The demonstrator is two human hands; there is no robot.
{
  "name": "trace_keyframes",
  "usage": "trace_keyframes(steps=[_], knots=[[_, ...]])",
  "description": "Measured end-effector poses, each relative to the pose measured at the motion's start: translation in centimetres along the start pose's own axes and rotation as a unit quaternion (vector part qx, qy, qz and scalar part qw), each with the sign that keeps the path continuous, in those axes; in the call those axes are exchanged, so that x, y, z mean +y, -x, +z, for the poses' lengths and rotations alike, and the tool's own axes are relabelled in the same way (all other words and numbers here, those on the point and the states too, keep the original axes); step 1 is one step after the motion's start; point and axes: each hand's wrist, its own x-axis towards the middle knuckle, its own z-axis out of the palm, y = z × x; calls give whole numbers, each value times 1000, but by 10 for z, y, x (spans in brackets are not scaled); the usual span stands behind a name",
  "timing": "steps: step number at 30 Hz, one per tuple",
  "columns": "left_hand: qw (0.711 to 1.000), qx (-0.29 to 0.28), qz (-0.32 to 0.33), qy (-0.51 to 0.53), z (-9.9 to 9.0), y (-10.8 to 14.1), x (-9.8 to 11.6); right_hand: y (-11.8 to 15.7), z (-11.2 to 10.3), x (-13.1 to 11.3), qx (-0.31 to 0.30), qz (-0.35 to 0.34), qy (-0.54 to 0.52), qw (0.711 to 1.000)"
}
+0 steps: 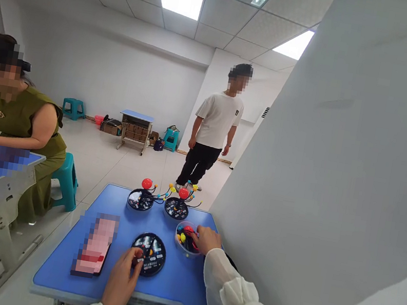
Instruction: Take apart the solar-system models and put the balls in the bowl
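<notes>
Right hand [207, 240] touches a clear plastic bowl [184, 238].

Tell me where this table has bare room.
Bare blue tabletop lies above the blurred flat object, and right of the near black disc. Crowded: the far end, with its red-ball models, and around the parts bowl.

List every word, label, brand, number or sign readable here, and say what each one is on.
Nothing is legible: the printing on the front black disc, the left rear black disc and the right rear black disc is too small to read, and the flat pink object is pixelated.
</notes>
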Motion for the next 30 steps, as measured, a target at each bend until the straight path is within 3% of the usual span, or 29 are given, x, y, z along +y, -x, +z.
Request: trace_keyframes(steps=[4,7,9,13,16,21,26,28,30], knots=[[993,-25,14,-116,2,-16,1,18,7,-21,-2,-70,-47,996],[981,-55,6,-185,6,-29,7,40,34,-48,-19,-148,-143,978],[975,-73,5,-212,8,-35,11,53,57,-66,-9,-192,-259,946],[964,-106,8,-242,8,-40,18,69,94,-88,21,-177,-307,935],[958,-116,11,-261,5,-39,22,72,107,-95,64,-174,-317,930],[948,-123,20,-293,7,-38,25,70,112,-95,110,-194,-338,914],[944,-121,29,-305,18,-37,20,75,116,-92,137,-166,-361,907],[945,-117,32,-303,22,-37,18,76,107,-92,142,-162,-355,910],[946,-118,31,-301,24,-36,18,70,83,-95,169,-158,-344,910]])
